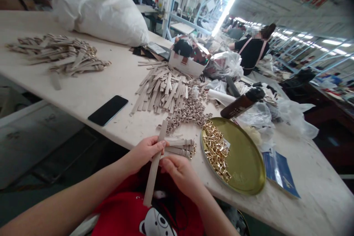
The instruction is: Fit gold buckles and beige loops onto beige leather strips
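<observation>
My left hand (145,152) pinches a long, flat beige strap (152,180) between thumb and fingers. The strap slants from above the table edge down over my lap. My right hand (178,171) is closed close beside the strap, just below the left fingertips; what its fingers grip is hidden. Just beyond both hands, several finished-looking straps with buckle ends (181,146) lie at the table edge. Farther out are a heap of small beige loops (190,112) and a pile of loose straps (163,90). Gold buckles (215,149) fill the left side of a round gold tray (246,162).
A black phone (108,110) lies left of the straps. At far left is another strap pile (69,53), before a big white sack (96,7). Right of centre are a brown bottle (240,104), plastic bags (297,116) and a blue booklet (280,173). A person (251,51) stands beyond.
</observation>
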Available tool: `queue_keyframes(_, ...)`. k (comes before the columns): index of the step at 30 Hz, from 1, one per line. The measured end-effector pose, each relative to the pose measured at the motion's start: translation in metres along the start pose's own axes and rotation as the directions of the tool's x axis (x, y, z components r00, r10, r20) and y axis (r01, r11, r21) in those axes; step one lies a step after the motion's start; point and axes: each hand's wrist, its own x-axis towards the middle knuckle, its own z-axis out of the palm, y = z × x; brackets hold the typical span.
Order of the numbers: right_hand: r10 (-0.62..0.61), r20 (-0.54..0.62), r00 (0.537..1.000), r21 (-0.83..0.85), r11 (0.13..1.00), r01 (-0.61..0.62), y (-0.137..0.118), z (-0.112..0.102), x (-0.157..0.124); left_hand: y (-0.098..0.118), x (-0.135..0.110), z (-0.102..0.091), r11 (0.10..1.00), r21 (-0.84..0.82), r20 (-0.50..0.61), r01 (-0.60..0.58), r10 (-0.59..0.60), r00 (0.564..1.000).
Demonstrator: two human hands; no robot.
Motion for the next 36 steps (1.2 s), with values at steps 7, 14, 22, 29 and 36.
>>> queue_keyframes(7, -0.087, -0.356, 0.931, -0.614, 0.772, -0.163, 0.075, -0.09, 0.085, 0.001, 0.019, -0.007, 0.985, -0.131, 0.073, 0.114, -0.105, 0.992)
queue_keyframes(14, -0.025, -0.265, 0.964, -0.683, 0.71, -0.169, 0.108, -0.089, 0.12, 0.001, 0.04, -0.012, 0.94, -0.254, 0.1, 0.229, -0.21, 0.973)
queue_keyframes(22, 0.036, -0.27, 0.962, -0.606, 0.77, -0.199, 0.118, -0.093, 0.116, 0.015, 0.054, -0.021, 0.907, -0.409, -0.123, 0.102, -0.166, 0.978)
queue_keyframes(29, 0.075, -0.365, 0.928, -0.293, 0.937, -0.191, 0.077, -0.09, 0.075, 0.024, 0.043, -0.027, 0.873, -0.471, -0.336, -0.125, -0.046, 0.941)
queue_keyframes(36, 0.29, -0.067, 0.955, 0.722, 0.674, -0.155, 0.021, -0.031, 0.004, 0.026, 0.026, -0.01, 0.856, -0.382, -0.458, -0.348, 0.151, 0.876)
